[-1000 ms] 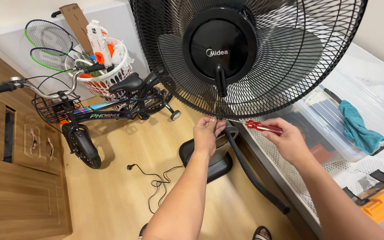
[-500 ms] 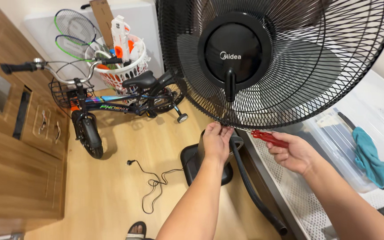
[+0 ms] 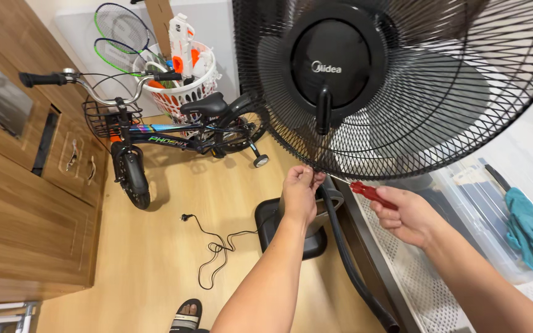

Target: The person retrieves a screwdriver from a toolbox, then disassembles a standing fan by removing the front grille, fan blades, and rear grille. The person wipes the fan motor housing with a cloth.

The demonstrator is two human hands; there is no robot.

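A large black standing fan [image 3: 402, 86] with a wire grille fills the upper right. My left hand [image 3: 299, 192] pinches the bottom rim of the grille, fingers closed on it. My right hand [image 3: 409, 217] grips a red-handled screwdriver [image 3: 365, 191] whose thin shaft points left to the same spot on the rim, beside my left fingertips. The fan's black base [image 3: 272, 229] stands on the wooden floor below my left hand.
A small black bicycle [image 3: 155, 142] with a front basket stands at the left, before a white laundry basket [image 3: 183, 92] and rackets. A wooden cabinet [image 3: 26, 203] lines the left. A black power cord [image 3: 217, 246] lies on the floor. Clear plastic bins [image 3: 476, 203] and a teal cloth [image 3: 528, 231] sit right.
The view has moved closer and slightly right. Both hands stay at the bottom of the grille; the screwdriver tip has come nearer to my left fingers.
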